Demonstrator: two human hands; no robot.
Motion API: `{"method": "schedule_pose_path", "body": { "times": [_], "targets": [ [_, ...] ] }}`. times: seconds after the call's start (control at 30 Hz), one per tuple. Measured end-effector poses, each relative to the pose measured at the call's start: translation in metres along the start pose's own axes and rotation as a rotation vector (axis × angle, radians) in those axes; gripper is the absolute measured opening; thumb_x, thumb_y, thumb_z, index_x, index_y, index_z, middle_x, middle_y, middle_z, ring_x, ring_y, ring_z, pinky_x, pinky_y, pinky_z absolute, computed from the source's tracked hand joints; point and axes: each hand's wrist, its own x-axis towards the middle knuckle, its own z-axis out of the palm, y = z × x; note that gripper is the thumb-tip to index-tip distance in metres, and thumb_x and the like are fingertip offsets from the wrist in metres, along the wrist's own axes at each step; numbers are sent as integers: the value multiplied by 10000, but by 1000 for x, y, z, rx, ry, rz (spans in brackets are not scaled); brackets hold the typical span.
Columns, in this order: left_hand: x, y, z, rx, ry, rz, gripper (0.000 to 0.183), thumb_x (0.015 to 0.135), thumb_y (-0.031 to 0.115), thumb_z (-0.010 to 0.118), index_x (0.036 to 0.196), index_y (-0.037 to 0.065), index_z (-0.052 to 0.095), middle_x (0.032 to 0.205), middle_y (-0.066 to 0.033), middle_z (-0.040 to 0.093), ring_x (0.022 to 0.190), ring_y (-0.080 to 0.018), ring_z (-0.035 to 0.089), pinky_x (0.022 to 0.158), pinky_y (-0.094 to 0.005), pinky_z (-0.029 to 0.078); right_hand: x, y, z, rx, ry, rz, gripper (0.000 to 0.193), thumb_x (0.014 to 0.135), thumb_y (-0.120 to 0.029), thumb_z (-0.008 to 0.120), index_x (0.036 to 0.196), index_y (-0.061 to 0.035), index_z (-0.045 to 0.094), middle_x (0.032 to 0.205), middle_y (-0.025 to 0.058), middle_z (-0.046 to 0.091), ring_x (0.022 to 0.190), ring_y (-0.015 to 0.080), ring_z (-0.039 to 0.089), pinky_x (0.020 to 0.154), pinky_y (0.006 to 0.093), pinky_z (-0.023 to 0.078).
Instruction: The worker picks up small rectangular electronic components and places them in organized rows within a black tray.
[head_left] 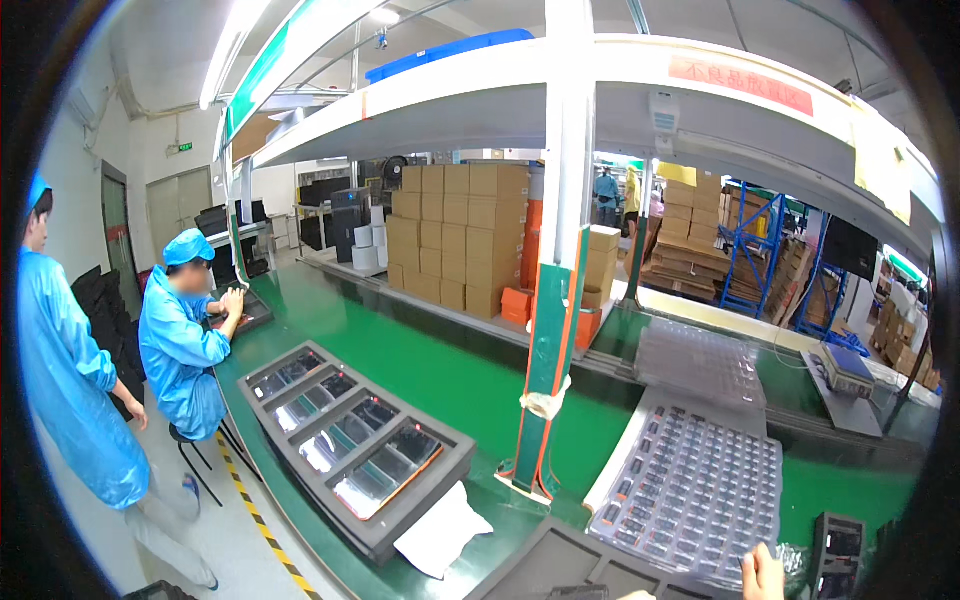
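My right hand (763, 576) is at the lower edge, beside the near right corner of a clear plastic tray (774, 470). Its fingers look bent together; whatever they hold, if anything, is hidden. Many small dark parts sit in rows in the tray's pockets. Only a sliver of my left hand (637, 596) shows at the bottom edge, its fingers out of sight. Left of it lies a dark grey foam tray (560, 560) with recesses, cut off by the lower edge. A dark object (580, 592) shows at its near side, too little of it to name.
Stacked foam trays (455, 462) holding flat glossy panels stand left, by a white sheet (445, 530). A green post (540, 400) rises mid-bench. More clear trays (700, 360) and a scale (848, 368) lie beyond. Two people in blue coats, one seated (185, 340), one standing (75, 370), are left.
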Motion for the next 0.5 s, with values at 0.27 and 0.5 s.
{"method": "schedule_pose_path", "body": {
  "times": [0.27,0.5],
  "targets": [
    [4,-7,-4,56,-111,11,806,654,356,795,1346,28,541,948,-171,710,834,-338,705,737,-432,563,-64,77,30,-177,-36,-94,268,994,-251,525,871,-13,515,782,259,602,786,482,595,667,551,469],
    [2,0,-4,70,12,-62,771,533,360,833,1196,34,613,860,-152,709,789,-342,699,712,-437,549,-43,78,38,-145,75,-89,275,1013,-237,502,867,-5,516,701,259,579,727,483,588,644,548,450]
  ]
}}
